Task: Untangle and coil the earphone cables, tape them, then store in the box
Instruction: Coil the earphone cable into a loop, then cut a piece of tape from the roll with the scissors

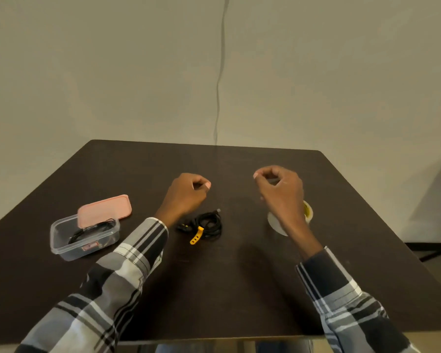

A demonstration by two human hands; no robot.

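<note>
Both hands, left (189,189) and right (278,186), hover with fingertips pinched, perhaps stretching clear tape I cannot see, while the coil (205,225) lies on the table (239,289) just below them, nearer the left hand.

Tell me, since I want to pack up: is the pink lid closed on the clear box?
No, the pink lid lies tilted against the far rim of the open box.
</note>
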